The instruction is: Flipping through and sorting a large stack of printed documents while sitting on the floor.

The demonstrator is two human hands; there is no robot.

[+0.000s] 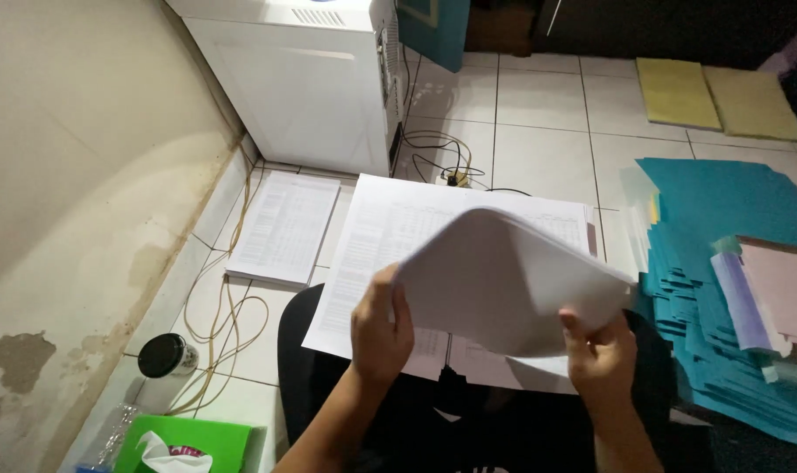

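Both hands, left hand (379, 331) and right hand (602, 357), grip a curled paper sheet (503, 280) (white) over the tiled floor (538, 131).

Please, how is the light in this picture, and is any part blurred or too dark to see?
Head view: bright on the white sheet held by left hand and right hand; sheet slightly motion-blurred; top edge and lap very dark; teal folders dim.

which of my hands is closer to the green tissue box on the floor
Left. Your left hand grips the near-left edge of the curled white sheets, up and to the right of the green tissue box. Your right hand holds their right edge, much farther across.
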